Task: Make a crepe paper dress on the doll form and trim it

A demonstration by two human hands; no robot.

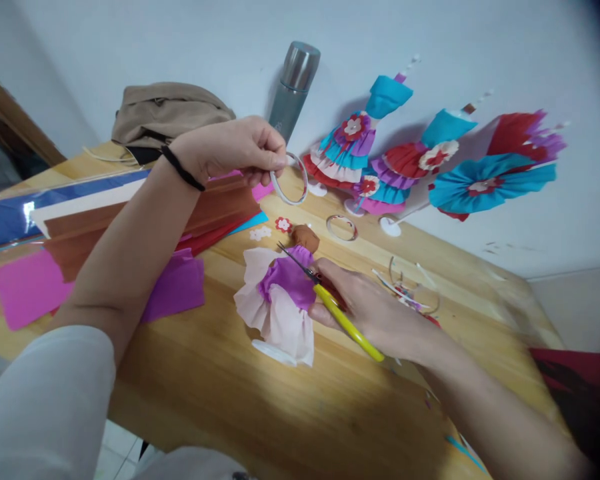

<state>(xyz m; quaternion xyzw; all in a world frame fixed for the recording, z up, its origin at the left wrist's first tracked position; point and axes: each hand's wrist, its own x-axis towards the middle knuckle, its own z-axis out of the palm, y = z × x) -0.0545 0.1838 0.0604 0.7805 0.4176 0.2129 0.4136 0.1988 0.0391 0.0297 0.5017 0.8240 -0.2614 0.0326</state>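
Wall side of the table (205, 383): a brown bag (173, 113) and a grey bottle (295, 87) by the wall (180, 40), then three crepe-paper figures (405, 160) in blue, red and purple to the right
Paper at the left: brown sheets (95, 227), a pink sheet (30, 287) and a purple sheet (180, 287), partly hidden by the left forearm
Small pieces: a red-and-white paper flower (283, 225) beside the doll's brown top, a second tape ring (342, 228) further right, scraps (410, 293) beyond the right hand (365, 300)
Doll in pale pink and purple (290, 280): mid-table, its white disc (274, 353) toward the wearer, the tool crossing in front
Left hand (243, 150): fingers pinched closed on a tape ring (289, 180), raised above the table
Right hand: fingers curled around a yellow-handled tool (347, 323), thin tips over the purple part; contact with the doll unclear
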